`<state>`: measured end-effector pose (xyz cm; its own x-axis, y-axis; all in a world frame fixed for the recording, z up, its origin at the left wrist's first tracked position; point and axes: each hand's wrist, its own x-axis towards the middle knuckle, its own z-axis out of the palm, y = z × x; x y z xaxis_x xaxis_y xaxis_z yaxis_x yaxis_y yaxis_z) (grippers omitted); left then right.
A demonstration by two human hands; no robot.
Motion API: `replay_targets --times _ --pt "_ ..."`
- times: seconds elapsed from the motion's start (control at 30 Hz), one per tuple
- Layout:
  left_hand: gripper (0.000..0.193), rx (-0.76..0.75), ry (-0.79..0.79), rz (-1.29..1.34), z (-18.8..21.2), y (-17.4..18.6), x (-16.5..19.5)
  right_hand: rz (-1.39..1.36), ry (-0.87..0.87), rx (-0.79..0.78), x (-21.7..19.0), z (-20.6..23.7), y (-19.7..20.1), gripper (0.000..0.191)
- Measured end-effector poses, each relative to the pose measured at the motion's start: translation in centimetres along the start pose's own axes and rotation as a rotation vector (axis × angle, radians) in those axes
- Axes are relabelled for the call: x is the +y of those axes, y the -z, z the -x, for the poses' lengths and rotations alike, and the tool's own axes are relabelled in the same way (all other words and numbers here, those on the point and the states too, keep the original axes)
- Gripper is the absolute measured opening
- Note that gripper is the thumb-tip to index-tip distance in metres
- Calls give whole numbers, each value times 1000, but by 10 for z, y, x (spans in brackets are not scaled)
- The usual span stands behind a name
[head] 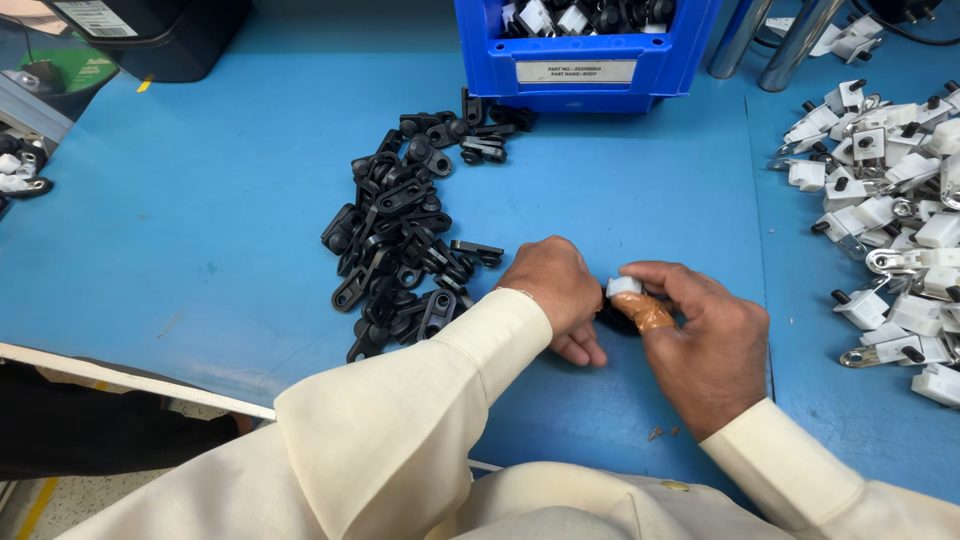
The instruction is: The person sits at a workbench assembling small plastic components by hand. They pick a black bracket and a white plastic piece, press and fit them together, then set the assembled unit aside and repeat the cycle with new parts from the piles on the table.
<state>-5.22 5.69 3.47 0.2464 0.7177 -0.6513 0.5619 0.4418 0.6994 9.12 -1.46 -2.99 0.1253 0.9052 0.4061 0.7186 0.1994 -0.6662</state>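
Near the front edge of the smooth blue tabletop (pixel 200 200), the left hand (pixel 555 290) and right hand (pixel 700 335) meet, fingers closed together on 1 small white plastic block (pixel 624 286) seated on a black piece. Glossy black plastic links (pixel 400 240) lie heaped left of centre. At the back edge, a blue plastic bin (pixel 585 50) holds black and white parts. Boxy white assemblies (pixel 890 210) crowd the right edge.

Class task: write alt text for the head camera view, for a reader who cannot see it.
Two hands, left hand and right hand, meet over a blue work table, pinching a small white plastic block against a black part. A pile of black plastic clips lies left; white plastic assemblies lie right; a blue plastic bin stands behind.
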Motion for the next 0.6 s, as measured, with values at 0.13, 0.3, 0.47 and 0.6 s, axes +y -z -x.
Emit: replay_targets --times 0.13,0.3,0.47,0.6 --pt "18 -1 18 -3 -2 4 2 4 128 -136 6 -8 10 32" --pt "22 18 17 -248 1 4 8 78 26 -312 -4 -24 14 26" --pt "19 125 -63 -695 3 -8 10 117 -127 -409 -16 -38 16 27" --pt "22 227 -79 -839 3 -19 7 76 -263 -398 -20 -40 13 27"
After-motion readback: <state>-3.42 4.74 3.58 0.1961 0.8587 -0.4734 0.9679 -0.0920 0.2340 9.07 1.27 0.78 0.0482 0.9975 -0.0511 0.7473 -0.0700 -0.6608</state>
